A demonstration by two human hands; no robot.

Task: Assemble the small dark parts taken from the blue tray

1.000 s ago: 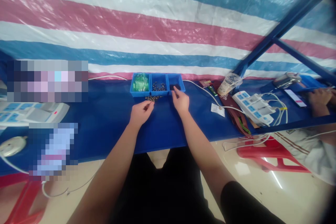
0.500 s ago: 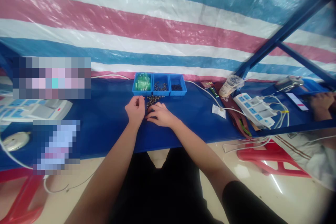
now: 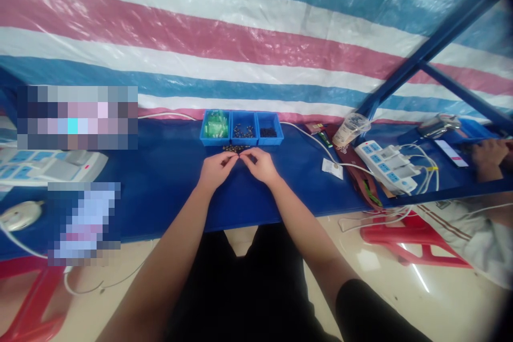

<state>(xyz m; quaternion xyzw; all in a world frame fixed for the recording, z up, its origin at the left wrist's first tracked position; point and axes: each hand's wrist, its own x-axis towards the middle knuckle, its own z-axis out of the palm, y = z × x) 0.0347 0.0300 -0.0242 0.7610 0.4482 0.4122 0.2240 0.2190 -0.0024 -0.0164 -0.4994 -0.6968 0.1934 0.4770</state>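
My left hand and my right hand meet at the fingertips, both pinched closed. Whatever sits between the tips is too small to make out. Just beyond them, a pile of small dark and brassy metal parts lies on the blue table, partly covered by my fingers. Behind the pile stand three joined blue bins. The left bin holds a green plastic bag with pale pieces. Small metallic parts lie in the middle bin, and small black parts in the right bin.
To the right are a plastic cup, a white packet, a dark red strap and a power strip with cables. Another person's hand is near a phone. A second power strip lies left.
My right hand has lifted from beside the pile and come to my left hand. My left hand has turned inward, and the fingertips of both now meet in front of the pile.
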